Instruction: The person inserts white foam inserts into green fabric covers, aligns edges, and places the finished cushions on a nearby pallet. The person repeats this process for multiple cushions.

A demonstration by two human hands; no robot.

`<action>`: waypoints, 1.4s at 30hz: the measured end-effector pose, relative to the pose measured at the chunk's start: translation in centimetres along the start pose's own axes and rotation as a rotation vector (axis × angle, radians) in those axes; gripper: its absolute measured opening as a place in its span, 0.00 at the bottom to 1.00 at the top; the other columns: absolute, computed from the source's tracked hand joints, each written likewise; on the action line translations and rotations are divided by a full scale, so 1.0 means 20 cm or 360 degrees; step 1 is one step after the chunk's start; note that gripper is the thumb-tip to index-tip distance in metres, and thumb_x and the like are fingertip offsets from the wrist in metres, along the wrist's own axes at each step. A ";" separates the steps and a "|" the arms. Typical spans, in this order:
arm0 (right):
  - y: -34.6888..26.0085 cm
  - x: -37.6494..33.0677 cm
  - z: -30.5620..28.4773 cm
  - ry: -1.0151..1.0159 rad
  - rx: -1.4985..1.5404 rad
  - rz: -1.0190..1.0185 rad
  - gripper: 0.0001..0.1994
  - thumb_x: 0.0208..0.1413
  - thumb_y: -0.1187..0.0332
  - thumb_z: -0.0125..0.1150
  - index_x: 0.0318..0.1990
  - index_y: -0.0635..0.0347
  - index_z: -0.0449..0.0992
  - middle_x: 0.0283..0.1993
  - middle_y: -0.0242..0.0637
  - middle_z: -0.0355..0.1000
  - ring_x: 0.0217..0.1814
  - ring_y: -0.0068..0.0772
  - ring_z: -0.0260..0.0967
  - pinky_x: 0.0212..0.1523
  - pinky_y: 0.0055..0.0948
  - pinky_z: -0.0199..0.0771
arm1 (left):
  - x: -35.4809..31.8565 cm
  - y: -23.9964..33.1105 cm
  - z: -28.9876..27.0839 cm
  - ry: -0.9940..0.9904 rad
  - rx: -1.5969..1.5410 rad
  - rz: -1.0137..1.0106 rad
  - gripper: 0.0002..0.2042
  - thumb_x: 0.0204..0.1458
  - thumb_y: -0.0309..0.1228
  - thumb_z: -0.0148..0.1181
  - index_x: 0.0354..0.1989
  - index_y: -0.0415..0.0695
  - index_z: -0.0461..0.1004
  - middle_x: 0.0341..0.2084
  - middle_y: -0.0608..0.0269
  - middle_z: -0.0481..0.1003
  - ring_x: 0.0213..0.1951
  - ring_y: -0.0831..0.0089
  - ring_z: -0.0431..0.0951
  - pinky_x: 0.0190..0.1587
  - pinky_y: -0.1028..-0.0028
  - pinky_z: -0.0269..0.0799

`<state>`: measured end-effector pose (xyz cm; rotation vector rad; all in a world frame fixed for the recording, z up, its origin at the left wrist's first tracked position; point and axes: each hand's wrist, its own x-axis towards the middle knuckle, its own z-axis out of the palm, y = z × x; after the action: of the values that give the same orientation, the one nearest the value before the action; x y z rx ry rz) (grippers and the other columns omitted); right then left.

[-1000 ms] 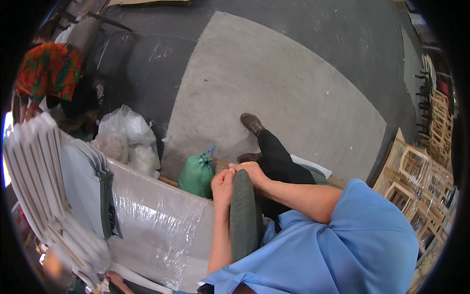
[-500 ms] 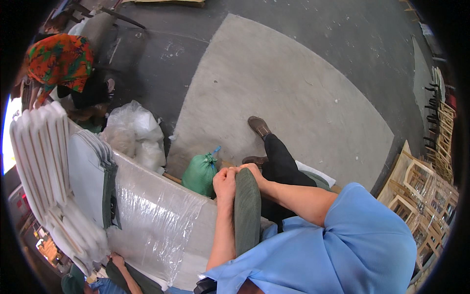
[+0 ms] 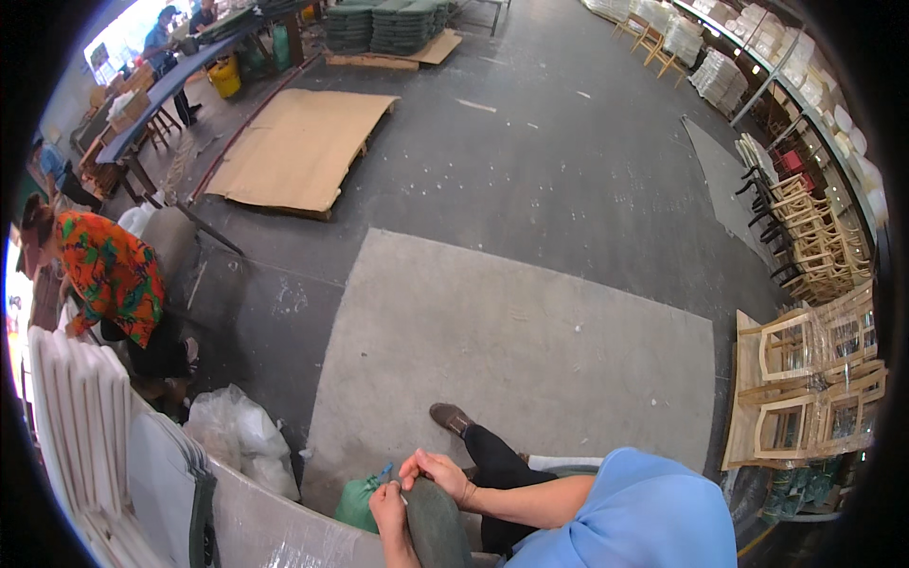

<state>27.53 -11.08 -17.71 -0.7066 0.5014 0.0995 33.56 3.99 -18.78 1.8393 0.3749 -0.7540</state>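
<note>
A dark green padded cushion (image 3: 436, 525) stands on edge in front of me, its rounded far end between my hands. My left hand (image 3: 388, 511) is closed at the cushion's left far edge, fingers pressed against the cover. Across the top of that end, my right hand (image 3: 440, 475) has its fingers curled in a pinch close to the left one. Whatever lies between the right fingertips is too small to make out. Just beyond my left hand, a green tied sack (image 3: 356, 504) sits on the floor.
At left are a table edge with plastic film (image 3: 284, 530), stacked white pads (image 3: 80, 417) and grey panels (image 3: 161, 464). A clear bag (image 3: 241, 431) lies beyond. A person in a bright patterned shirt (image 3: 114, 270) bends nearby. Wrapped wooden chair frames (image 3: 814, 379) stand at right.
My view has tipped up, showing more of the floor and hall. My right hand's fingers have lifted and spread slightly from the cushion's tip; the left stays at its edge.
</note>
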 end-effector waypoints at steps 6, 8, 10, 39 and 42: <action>0.04 0.12 -0.02 -0.0210 0.0251 0.0156 0.33 0.76 0.41 0.42 0.34 0.62 0.79 0.25 0.36 0.77 0.26 0.28 0.75 0.34 0.27 0.78 | 0.01 0.01 0.01 -0.0089 -0.0074 -0.0019 0.12 0.58 0.29 0.56 0.22 0.39 0.76 0.20 0.72 0.72 0.26 0.80 0.68 0.30 0.74 0.64; 0.03 0.15 -0.01 -0.0131 0.0276 0.0301 0.32 0.75 0.40 0.46 0.30 0.60 0.77 0.21 0.36 0.75 0.22 0.29 0.73 0.29 0.29 0.76 | 0.00 0.02 0.02 -0.0140 -0.0112 -0.0048 0.13 0.60 0.29 0.55 0.25 0.38 0.77 0.22 0.71 0.73 0.27 0.79 0.70 0.32 0.74 0.65; 0.02 0.17 0.04 -0.0108 0.0257 0.0403 0.32 0.73 0.39 0.49 0.27 0.58 0.76 0.18 0.36 0.74 0.19 0.29 0.72 0.26 0.29 0.76 | -0.02 0.08 0.00 -0.0154 -0.0074 -0.0013 0.14 0.63 0.30 0.54 0.27 0.38 0.78 0.25 0.68 0.75 0.29 0.78 0.71 0.33 0.74 0.66; 0.19 0.24 1.25 -0.2066 -0.3435 0.0564 0.29 0.59 0.55 0.74 0.63 0.63 0.78 0.50 0.49 0.81 0.49 0.50 0.81 0.46 0.52 0.84 | -1.17 -0.48 -0.88 0.0998 0.0341 0.0284 0.23 0.64 0.42 0.63 0.49 0.28 0.80 0.45 0.33 0.81 0.49 0.42 0.80 0.55 0.52 0.73; 0.28 0.18 1.33 -0.2232 -0.3727 0.0222 0.24 0.63 0.52 0.67 0.56 0.65 0.82 0.41 0.47 0.82 0.39 0.51 0.82 0.43 0.50 0.84 | -1.21 -0.53 -0.88 0.1032 0.0343 0.0129 0.24 0.65 0.44 0.61 0.49 0.28 0.79 0.46 0.32 0.81 0.50 0.41 0.80 0.55 0.50 0.73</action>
<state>40.21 10.01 -5.46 -2.4675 -1.3353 1.3395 14.88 26.62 -6.44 2.2672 0.6449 -0.1223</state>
